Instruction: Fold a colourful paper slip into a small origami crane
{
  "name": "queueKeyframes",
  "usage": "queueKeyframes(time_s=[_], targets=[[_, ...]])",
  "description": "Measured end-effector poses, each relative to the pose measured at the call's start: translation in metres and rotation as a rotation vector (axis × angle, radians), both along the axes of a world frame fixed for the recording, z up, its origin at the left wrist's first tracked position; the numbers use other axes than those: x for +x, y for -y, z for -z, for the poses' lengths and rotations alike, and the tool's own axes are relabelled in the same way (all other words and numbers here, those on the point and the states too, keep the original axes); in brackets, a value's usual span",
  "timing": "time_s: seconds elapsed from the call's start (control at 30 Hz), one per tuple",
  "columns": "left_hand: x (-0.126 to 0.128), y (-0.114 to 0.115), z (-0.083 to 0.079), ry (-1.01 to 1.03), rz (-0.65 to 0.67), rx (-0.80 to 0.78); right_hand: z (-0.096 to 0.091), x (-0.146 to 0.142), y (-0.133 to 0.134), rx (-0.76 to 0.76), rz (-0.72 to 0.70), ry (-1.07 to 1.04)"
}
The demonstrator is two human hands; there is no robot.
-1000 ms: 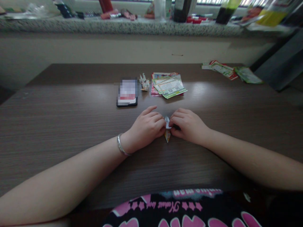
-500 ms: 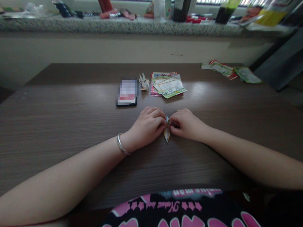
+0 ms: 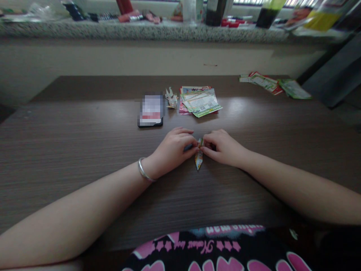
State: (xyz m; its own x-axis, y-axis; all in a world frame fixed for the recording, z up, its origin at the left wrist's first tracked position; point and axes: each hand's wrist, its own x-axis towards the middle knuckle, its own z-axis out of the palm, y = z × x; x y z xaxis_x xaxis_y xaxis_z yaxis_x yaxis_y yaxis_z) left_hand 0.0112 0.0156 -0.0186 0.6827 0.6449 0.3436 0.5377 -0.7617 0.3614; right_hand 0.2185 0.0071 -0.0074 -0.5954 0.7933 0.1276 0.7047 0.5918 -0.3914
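Observation:
A small folded piece of printed paper (image 3: 199,160), narrow and pointed at its near end, stands between my hands over the brown table. My left hand (image 3: 177,148) pinches its left edge between thumb and fingers; a silver bangle circles that wrist. On the other side, my right hand (image 3: 224,148) pinches the paper's right edge with thumb and forefinger. The fingertips of both hands nearly meet and cover the paper's middle. Beyond them lie a folded paper figure (image 3: 171,98) with pointed tips and a stack of printed leaflets (image 3: 201,101).
A phone (image 3: 150,111) with a blurred screen lies left of the paper figure. More leaflets (image 3: 266,83) are spread at the table's (image 3: 84,131) far right. Behind the table runs a granite sill (image 3: 158,31) crowded with bottles and small items.
My left thumb and fingers have shifted on the folded paper, and my right thumb has straightened toward it. The paper has turned slightly, showing more of its printed face.

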Motion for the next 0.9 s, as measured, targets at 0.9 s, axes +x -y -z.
queueKeyframes(time_s=[0.9], targets=[[-0.001, 0.013, -0.007, -0.174, 0.171, 0.250, 0.010, 0.011, -0.007, 0.032, 0.151, -0.124]])
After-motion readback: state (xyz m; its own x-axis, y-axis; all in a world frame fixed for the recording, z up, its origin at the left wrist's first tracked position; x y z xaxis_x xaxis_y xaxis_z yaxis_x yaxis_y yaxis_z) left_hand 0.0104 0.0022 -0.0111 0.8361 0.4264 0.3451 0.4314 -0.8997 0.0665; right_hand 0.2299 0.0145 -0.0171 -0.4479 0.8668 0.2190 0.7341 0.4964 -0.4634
